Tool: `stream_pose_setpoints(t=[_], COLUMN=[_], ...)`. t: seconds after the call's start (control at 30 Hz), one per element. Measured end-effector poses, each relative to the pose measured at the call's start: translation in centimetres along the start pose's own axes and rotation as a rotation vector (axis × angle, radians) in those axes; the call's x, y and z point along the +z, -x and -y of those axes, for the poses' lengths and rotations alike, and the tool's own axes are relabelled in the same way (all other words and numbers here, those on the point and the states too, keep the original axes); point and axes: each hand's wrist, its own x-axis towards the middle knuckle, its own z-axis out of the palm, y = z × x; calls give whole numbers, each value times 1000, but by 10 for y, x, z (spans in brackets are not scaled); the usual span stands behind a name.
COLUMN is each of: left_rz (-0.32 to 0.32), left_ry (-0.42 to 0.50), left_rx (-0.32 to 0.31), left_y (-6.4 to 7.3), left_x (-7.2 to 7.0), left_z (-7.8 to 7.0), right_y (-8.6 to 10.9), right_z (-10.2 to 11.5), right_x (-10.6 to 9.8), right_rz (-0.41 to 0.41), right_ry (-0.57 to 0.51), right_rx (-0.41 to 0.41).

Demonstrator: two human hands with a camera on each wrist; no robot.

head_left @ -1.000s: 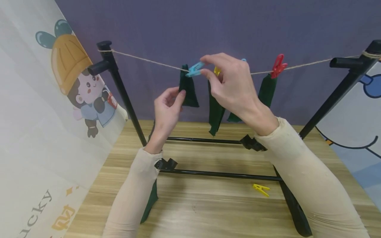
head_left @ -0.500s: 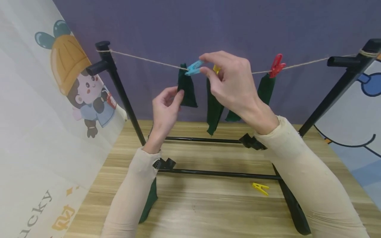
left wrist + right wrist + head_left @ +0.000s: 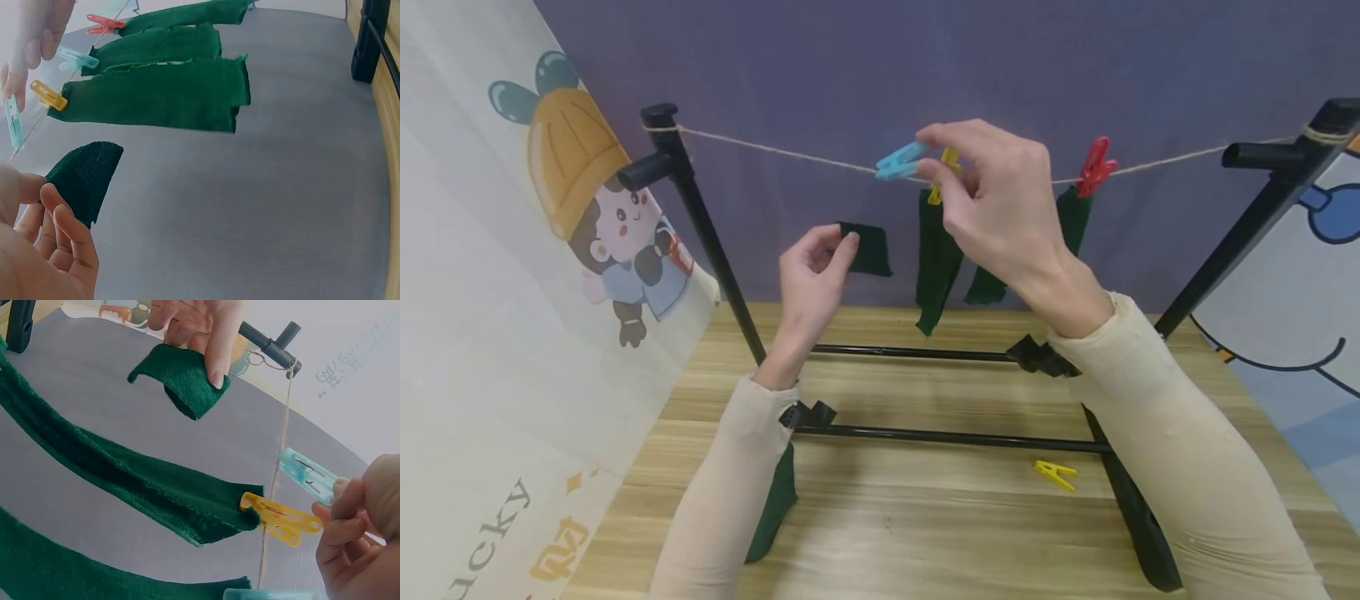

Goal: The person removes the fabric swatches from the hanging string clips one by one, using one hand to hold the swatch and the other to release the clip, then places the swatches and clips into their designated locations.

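Note:
My left hand (image 3: 816,275) pinches a small dark green cloth piece (image 3: 871,250) between thumb and fingers, below the string (image 3: 775,152). In the right wrist view this cloth (image 3: 181,375) is folded over and curls at its lower side. My right hand (image 3: 1000,200) squeezes the handles of a light blue clothespin (image 3: 898,162), whose tip is right at the string. No cloth sits in that pin. Just right of it, a yellow clothespin (image 3: 281,519) holds a long green strip (image 3: 936,275) on the string. Farther along hang two more strips, under another blue pin (image 3: 78,59) and a red clothespin (image 3: 1096,167).
The string runs between a black left post (image 3: 692,200) and a black right post (image 3: 1247,225). Black crossbars (image 3: 951,436) join the stand low down. A loose yellow clothespin (image 3: 1056,475) lies on the wooden table. More green cloth (image 3: 778,508) is beside my left forearm.
The small cloth has come away from the string and blue clothespin, and its top now sits lower at my left fingers. My right hand has shifted slightly right and up with the pin.

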Motion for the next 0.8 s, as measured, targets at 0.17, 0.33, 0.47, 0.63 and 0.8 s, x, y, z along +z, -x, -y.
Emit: stream_pose_setpoints(t=[0.17, 0.33, 0.47, 0.63, 0.8], left_rz=[2, 1, 0, 7, 9], left_ry=[-2, 15, 15, -2, 1], left_rx=[8, 11, 8, 3, -6], left_y=[2, 3, 5, 7, 9], left_x=[-1, -2, -3, -7, -10], left_z=[1, 0, 1, 2, 4], right_y=[1, 4, 7, 10, 13], right_z=[0, -1, -2, -3, -3], right_x=[-4, -6, -6, -6, -9], right_rz=[-16, -26, -35, -47, -57], right_ry=[11, -5, -13, -25, -33], right_rx=[10, 11, 13, 8, -2])
